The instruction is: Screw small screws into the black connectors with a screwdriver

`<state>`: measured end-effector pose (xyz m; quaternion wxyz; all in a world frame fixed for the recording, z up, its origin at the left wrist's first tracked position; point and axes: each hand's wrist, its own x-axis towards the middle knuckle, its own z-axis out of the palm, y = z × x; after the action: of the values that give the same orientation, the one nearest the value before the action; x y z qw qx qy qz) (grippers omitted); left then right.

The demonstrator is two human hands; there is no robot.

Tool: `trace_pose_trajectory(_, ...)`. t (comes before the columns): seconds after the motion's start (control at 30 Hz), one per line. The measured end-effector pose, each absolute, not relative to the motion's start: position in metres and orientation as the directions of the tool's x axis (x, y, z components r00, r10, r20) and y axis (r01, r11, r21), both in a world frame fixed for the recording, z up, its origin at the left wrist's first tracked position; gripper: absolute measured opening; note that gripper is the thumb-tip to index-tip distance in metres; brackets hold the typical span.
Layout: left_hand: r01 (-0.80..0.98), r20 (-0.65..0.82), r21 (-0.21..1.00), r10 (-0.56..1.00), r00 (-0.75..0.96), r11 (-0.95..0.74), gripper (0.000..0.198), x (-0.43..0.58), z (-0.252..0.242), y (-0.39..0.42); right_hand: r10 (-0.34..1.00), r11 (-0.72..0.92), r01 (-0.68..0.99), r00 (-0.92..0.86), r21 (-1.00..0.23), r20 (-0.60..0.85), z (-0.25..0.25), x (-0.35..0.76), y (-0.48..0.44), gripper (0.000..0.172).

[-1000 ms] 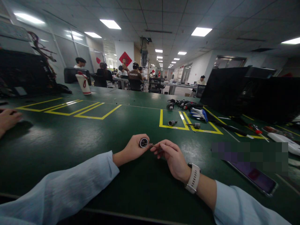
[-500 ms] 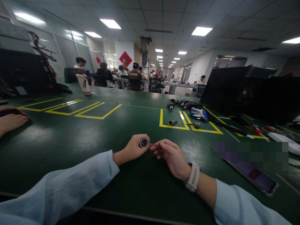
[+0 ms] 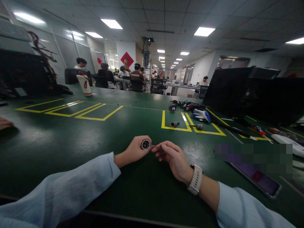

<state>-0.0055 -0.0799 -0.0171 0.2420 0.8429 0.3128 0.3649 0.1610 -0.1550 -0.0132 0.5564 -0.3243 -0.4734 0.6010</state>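
In the middle of the head view, my left hand [image 3: 137, 148] is closed around a small round metal part [image 3: 145, 144], its dark open end facing me. My right hand [image 3: 171, 156] pinches a thin metal rod [image 3: 153, 146] between thumb and fingers. The rod's far end reaches the opening of the round part; how deep it goes I cannot tell. Both hands are just above the green table [image 3: 99, 139]. Beyond them lie two similar metal parts with thin shafts, one part [image 3: 174, 124] inside a yellow taped outline and another part [image 3: 199, 127] beside it.
At the right lie a phone [image 3: 257, 179], a red-handled screwdriver [image 3: 258, 129], a blue-and-white glove [image 3: 201, 114] and a heap of dark parts [image 3: 184, 105]. A paper cup [image 3: 84, 84] stands at the far left. Another person's hand [image 3: 5, 123] rests at the left edge.
The other person's hand at the left edge has drawn back to the left. My own hands, the round part and the rod look unchanged.
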Motion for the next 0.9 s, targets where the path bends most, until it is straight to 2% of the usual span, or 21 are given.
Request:
trace_pose_trajectory(0.1,0.368,0.444,0.618,0.695,0.565,-0.694,0.009,-0.006,-0.017,-0.08,0.981,0.072,-0.354,-0.146,-0.933,0.131,-0.014,0.163,-0.154,0.018)
trace_pose_trajectory(0.17,0.391,0.422,0.593,0.685,0.593,-0.704,0.01,-0.005,-0.016,-0.08,0.978,0.136,-0.298,-0.11,-0.945,0.176,-0.013,0.164,-0.155,0.019)
trace_pose_trajectory(0.27,0.421,0.396,0.559,0.676,0.621,-0.714,0.01,-0.005,-0.016,-0.08,0.95,0.294,-0.075,-0.092,-0.953,0.3,-0.01,0.165,-0.16,0.021)
trace_pose_trajectory(0.37,0.449,0.39,0.543,0.686,0.614,-0.71,0.009,-0.005,-0.017,-0.08,0.911,0.411,0.183,-0.097,-0.893,0.4,-0.007,0.163,-0.166,0.021)
trace_pose_trajectory(0.47,0.472,0.387,0.522,0.69,0.611,-0.711,0.008,-0.005,-0.018,-0.079,0.891,0.45,0.279,-0.088,-0.848,0.445,-0.005,0.16,-0.17,0.019)
trace_pose_trajectory(0.63,0.46,0.391,0.526,0.683,0.617,-0.716,0.006,-0.006,-0.019,-0.079,0.934,0.357,0.178,-0.065,-0.917,0.351,0.0,0.16,-0.168,0.023)
trace_pose_trajectory(0.77,0.436,0.382,0.556,0.684,0.622,-0.708,0.006,-0.006,-0.019,-0.078,0.968,0.243,-0.025,-0.053,-0.97,0.244,-0.004,0.16,-0.162,0.023)
trace_pose_trajectory(0.9,0.428,0.389,0.578,0.695,0.605,-0.695,0.007,-0.004,-0.018,-0.078,0.993,0.103,-0.244,-0.038,-0.964,0.115,-0.011,0.16,-0.157,0.02)
